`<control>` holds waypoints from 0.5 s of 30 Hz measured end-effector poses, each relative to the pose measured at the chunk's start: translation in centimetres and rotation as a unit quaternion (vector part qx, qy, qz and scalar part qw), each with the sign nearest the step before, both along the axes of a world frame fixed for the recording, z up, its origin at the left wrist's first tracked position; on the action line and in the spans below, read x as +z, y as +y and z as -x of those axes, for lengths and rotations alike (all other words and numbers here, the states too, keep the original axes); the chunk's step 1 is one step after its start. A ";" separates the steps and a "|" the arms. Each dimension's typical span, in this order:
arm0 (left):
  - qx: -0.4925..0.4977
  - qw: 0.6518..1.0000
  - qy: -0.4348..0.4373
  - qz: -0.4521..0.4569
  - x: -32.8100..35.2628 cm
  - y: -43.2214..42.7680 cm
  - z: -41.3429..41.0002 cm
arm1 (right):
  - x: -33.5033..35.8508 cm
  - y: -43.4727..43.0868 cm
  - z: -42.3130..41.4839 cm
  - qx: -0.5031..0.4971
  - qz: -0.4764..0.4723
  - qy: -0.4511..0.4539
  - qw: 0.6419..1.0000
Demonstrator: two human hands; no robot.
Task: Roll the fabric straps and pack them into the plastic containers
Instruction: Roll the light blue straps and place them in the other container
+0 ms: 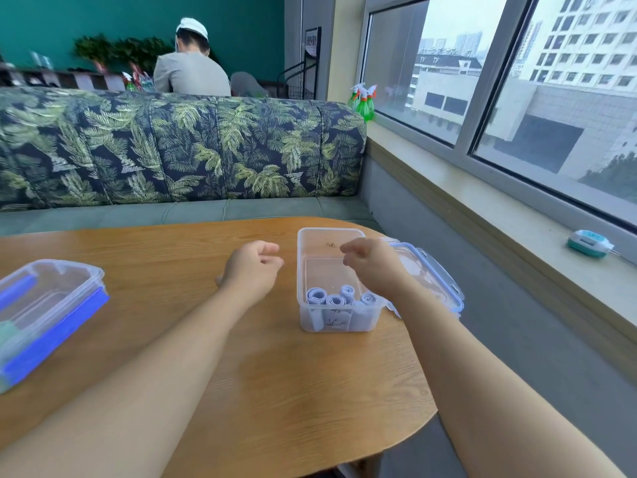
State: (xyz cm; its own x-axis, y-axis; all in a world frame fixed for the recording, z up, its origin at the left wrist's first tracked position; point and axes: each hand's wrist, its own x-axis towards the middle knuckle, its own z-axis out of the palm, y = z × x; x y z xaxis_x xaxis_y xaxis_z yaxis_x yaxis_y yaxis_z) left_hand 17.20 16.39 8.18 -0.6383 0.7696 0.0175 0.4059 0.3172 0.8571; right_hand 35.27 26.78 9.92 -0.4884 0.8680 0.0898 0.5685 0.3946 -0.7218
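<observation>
Four pale rolled fabric straps stand at the near end of a clear rectangular plastic container on a rounded wood-grain table. The right hand above it and the left hand beside it hover loosely curled, empty. A leaf-print sofa and a window lie behind.

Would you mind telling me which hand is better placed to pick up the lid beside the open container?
Right, likely. The right hand hovers over the open container, right beside the lid; the left hand is left of the container.
</observation>
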 end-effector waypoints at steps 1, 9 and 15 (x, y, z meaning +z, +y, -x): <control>0.002 1.000 -0.009 0.002 -0.2 -1.0 0.4 | 0.2 -0.9 0.2 0.001 0.001 0.017 1.000; 0.019 0.999 -0.027 0.007 -1.4 -8.2 1.3 | -0.9 -8.5 2.8 0.013 0.025 0.077 0.997; -0.002 0.999 -0.044 -0.009 -2.6 -11.4 -0.7 | -2.8 -13.4 2.8 0.016 0.056 0.093 0.994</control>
State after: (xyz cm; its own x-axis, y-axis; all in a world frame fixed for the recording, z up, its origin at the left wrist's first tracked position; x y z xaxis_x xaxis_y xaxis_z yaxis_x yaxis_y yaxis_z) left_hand 17.87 4.99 5.57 -0.6343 0.7727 -0.0244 0.3303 0.2995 0.8951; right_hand 32.47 13.41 7.10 -0.4998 0.8620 0.0843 0.4097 0.3211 -0.8538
